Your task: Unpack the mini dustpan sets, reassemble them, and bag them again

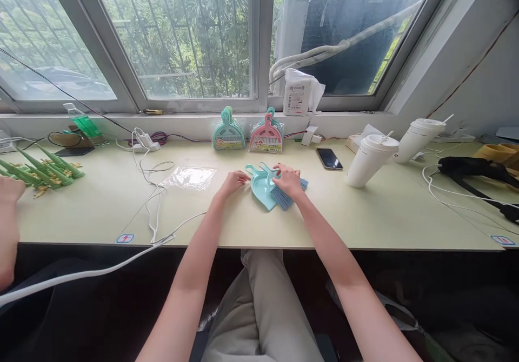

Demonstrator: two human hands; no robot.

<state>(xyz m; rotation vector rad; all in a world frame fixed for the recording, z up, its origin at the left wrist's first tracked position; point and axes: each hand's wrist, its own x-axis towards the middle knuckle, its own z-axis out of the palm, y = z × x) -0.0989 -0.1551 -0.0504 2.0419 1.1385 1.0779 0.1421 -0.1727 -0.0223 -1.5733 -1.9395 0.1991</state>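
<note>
A light teal dustpan (pixel 261 190) lies on the table in front of me. A small teal hand brush with blue-grey bristles (pixel 283 198) rests partly over its right side. My right hand (pixel 288 180) is closed on the brush from above, covering part of it. My left hand (pixel 235 182) is beside the dustpan's left edge, fingers stretched towards it; I cannot tell whether they touch it. Left of that hand lies a flat clear plastic bag (pixel 190 178).
Wrapped green (pixel 228 131) and pink (pixel 266 132) dustpan sets stand by the sill. A phone (pixel 329 159) and white cups (pixel 370 159) are to the right. White cables (pixel 152 205) and green spiky pieces (pixel 44 173) lie left, near another person's hand (pixel 10 189).
</note>
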